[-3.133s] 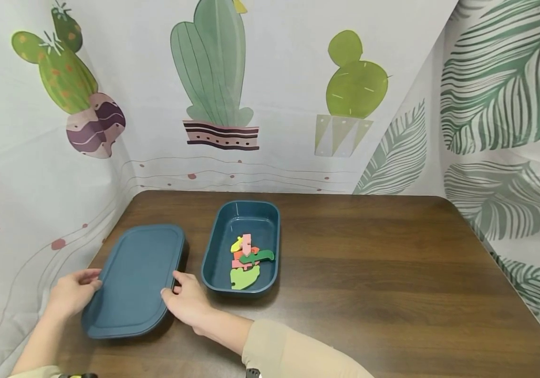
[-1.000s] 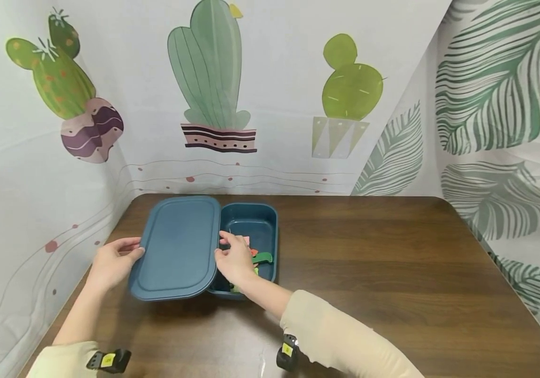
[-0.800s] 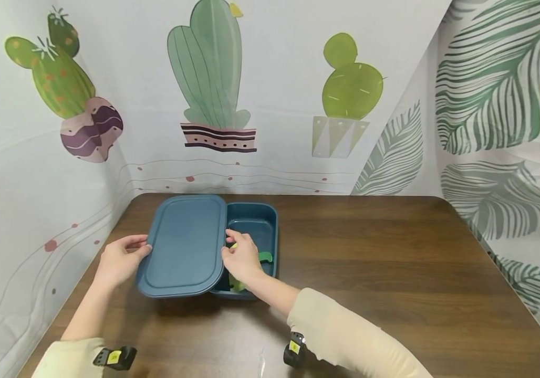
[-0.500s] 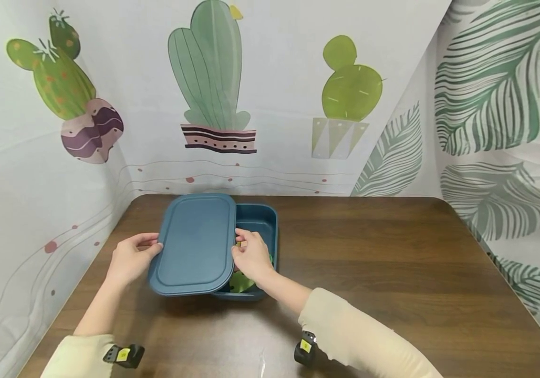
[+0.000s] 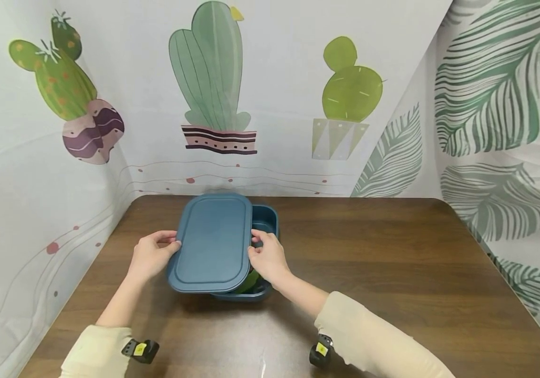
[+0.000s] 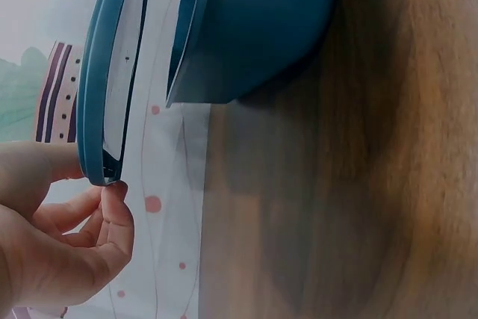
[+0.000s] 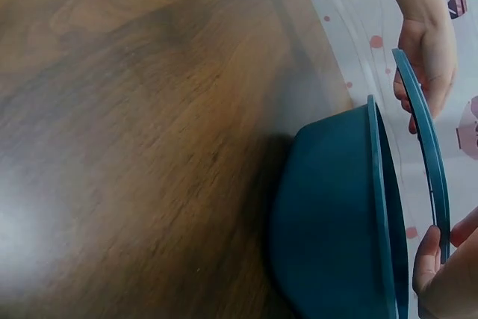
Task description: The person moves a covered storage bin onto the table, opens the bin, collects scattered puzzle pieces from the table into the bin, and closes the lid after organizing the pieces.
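Between my two hands hangs a blue rectangular lid (image 5: 213,244) with rounded corners. My left hand (image 5: 153,255) pinches its left edge, thumb on top and fingers below. My right hand (image 5: 270,258) pinches the right edge the same way. Under the lid stands a deep blue box (image 5: 266,214), its right side and front rim showing. In the left wrist view a gap separates the lid (image 6: 93,95) from the box (image 6: 261,28); the right wrist view shows the gap too. A green flat piece (image 5: 249,282) shows inside the box; other pieces are hidden by lid and hand.
The box stands on a brown wooden table (image 5: 369,262) near its back edge. Behind and beside the table hangs a white cloth (image 5: 279,94) printed with cacti and leaves. Black wrist cameras (image 5: 141,350) are strapped at both sleeves.
Both hands have lifted the lid from the table left of the box and carried it rightward. It now covers most of the box and the colourful pieces. The box has stayed in place.
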{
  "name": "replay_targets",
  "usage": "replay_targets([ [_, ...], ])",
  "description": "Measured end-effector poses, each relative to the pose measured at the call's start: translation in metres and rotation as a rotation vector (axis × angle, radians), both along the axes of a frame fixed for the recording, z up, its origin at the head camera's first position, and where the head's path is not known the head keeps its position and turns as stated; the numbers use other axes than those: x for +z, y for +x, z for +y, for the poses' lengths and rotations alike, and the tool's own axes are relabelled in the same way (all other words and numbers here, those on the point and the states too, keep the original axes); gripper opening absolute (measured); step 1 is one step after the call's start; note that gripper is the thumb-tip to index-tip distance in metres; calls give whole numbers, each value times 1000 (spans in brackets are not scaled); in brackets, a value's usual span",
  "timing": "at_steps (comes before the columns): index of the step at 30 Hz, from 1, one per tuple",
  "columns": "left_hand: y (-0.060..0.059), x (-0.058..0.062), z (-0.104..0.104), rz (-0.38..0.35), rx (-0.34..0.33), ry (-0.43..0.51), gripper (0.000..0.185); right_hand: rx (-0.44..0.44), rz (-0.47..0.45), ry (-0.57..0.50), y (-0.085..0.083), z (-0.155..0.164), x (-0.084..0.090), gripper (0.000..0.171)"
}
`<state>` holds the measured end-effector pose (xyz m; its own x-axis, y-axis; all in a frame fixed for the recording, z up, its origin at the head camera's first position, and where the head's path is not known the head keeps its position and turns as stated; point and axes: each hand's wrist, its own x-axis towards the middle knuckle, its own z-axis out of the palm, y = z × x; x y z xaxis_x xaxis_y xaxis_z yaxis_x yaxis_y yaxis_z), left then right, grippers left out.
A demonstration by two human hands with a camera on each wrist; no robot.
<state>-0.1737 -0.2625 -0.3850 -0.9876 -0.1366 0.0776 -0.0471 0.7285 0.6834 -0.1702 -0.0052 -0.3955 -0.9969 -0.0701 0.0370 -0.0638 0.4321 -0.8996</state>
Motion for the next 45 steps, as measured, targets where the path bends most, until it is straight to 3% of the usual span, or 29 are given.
replay_targets([
  [21, -9, -9, 38, 7, -58, 38, 30, -42, -10, -5, 5, 36, -6, 41],
  [45, -14, -19, 49, -14, -41, 59, 29, -77, -36, -20, 6, 45, -16, 41],
])
